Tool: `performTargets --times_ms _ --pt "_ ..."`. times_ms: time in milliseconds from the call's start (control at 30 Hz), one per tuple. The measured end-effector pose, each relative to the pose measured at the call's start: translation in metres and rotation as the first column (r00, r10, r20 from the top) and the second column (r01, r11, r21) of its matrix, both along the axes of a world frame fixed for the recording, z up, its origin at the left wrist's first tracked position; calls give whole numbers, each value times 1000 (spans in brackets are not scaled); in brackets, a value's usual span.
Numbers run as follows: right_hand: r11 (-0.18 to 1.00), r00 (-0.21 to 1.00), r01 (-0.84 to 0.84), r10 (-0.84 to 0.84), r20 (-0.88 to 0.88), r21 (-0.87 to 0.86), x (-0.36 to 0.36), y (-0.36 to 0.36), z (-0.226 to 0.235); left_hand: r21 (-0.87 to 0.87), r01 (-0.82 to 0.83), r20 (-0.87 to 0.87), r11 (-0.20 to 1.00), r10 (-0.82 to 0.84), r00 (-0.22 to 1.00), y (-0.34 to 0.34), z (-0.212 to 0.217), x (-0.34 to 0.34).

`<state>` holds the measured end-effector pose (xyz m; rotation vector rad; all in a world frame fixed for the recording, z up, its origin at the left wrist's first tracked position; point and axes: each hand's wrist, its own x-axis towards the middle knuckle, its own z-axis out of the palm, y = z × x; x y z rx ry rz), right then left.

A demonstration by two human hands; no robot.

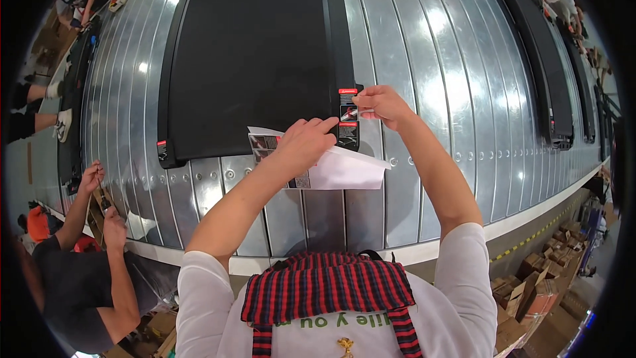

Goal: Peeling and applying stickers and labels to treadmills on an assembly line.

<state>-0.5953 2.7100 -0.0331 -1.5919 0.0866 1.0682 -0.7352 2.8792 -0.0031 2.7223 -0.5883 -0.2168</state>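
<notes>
A long black treadmill deck (252, 59) lies in front of me with a raised rail along its right side. Near that rail's close end sits a red, black and white warning label (348, 103), and a second similar label (348, 134) is just below it. My right hand (385, 107) is closed in a pinch at the right edge of the upper label. Beside the labels, my left hand (303, 148) is closed on a folded white sticker sheet (348, 171) with printed patches; its index finger reaches to the rail. The palm hides part of the sheet.
Metal slats (397, 59) form the work surface, edged by a white border (530, 215). Another black deck (536, 53) lies at right. At lower left, a co-worker's hands (109, 225) hold a screwdriver-like tool. Cardboard boxes (536, 298) stand at lower right.
</notes>
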Motion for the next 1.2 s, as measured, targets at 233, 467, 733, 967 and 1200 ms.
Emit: performTargets --times_ms 233,467,733,967,1200 --pt "998 998 27 -24 61 -53 1 8 1 -52 -59 -17 997 59 998 -2 -6 2" --pt "996 995 41 -33 96 -84 0 11 4 -47 -40 24 998 41 999 0 -6 3" --pt "994 994 32 -21 111 -104 2 12 0 -35 -33 0 999 33 999 0 -7 4" --pt "991 992 5 12 124 -134 2 13 1 -39 -18 8 999 19 1000 1 -6 5" --pt "992 989 31 -14 147 -119 1 12 -3 -36 39 -7 999 -39 999 -3 -3 14"
